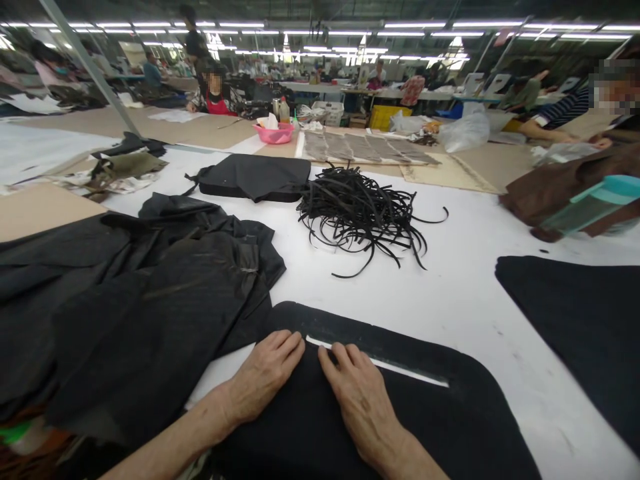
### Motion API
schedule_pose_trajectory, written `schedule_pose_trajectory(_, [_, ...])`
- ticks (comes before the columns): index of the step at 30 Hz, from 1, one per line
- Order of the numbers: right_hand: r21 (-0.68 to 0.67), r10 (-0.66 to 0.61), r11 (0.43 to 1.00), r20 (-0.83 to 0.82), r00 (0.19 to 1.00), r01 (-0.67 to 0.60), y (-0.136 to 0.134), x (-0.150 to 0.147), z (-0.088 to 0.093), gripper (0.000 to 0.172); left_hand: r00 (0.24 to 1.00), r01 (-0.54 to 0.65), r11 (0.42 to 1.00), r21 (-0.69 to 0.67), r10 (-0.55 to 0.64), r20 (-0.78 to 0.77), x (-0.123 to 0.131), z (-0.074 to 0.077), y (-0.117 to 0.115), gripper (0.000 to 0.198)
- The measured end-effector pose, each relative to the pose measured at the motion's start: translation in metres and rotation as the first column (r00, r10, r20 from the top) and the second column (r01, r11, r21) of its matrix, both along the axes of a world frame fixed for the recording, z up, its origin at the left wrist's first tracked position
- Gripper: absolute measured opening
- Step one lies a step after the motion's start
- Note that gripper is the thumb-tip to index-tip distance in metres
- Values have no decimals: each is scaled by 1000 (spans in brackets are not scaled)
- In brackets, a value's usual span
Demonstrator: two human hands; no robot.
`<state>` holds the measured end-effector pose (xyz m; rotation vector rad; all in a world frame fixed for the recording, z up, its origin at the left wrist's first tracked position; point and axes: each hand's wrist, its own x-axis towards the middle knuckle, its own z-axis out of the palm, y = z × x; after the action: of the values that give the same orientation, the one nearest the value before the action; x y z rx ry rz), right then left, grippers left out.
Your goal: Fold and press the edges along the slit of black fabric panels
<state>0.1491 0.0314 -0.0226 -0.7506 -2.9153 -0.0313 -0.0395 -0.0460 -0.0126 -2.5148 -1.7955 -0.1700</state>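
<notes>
I can make out a pink basket [276,136] at the far side, a bottle [285,111] just beside it, grey cloth [365,147] to the right, then a clear bag [466,128] and, farther back, a yellow bin [384,117]. Nearer on the right, a teal lid [620,187] shows before brown cloth [527,193]. A pole [90,67] slants at left; strip lights [410,26] run overhead.

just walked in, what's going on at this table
A person has both bare hands on a black rounded-corner panel lying on the white tabletop. The left hand is by the left end of a narrow white line, a slot or a strip; the right hand is along its near edge. A loose pile of black strips lies beyond, and crumpled dark fabric to the left.
</notes>
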Motion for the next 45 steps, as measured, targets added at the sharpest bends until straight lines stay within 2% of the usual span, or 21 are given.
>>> schedule_pose_trajectory(5, [65,-7,998,33,999,5,-1,-6,1,51,998,-13,999,-29,11,-67,1,-4,1,34])
schedule_pose_trajectory(12, [93,-17,996,51,999,12,-3,-13,6,56,991,-74,994,-79,65,-116,3,3,2,38])
schedule_pose_trajectory(19, [76,-29,997,69,997,24,-7,-23,7,60,987,-163,976,-141,163,-15,2,4,2,45])
schedule_pose_trajectory(22, [62,-36,998,79,996,32,-6,-26,6,62,978,-203,971,-127,206,13,1,-1,1,48])
schedule_pose_trajectory(26, [1,0,1000,87,996,0,-1,-23,11,67,984,-175,984,-24,174,-40,2,-12,-2,59])
schedule_pose_trajectory(29, [-79,44,996,100,994,-36,1,-13,19,88,978,-158,984,77,166,-122,3,-20,-4,64])
schedule_pose_trajectory(31, [-115,45,993,99,994,-34,0,-3,22,95,971,-142,983,117,161,-175,3,-23,-3,64])
schedule_pose_trajectory(34, [-114,6,994,91,996,5,-4,15,18,82,962,-113,984,140,144,-231,2,-23,-1,62])
schedule_pose_trajectory(38, [-3,-212,977,36,977,213,-9,50,5,52,965,-88,983,162,125,-231,-1,-19,0,59])
schedule_pose_trajectory(45, [122,-445,887,-29,895,445,-3,119,-7,48,974,-151,970,191,179,-138,6,-22,3,60])
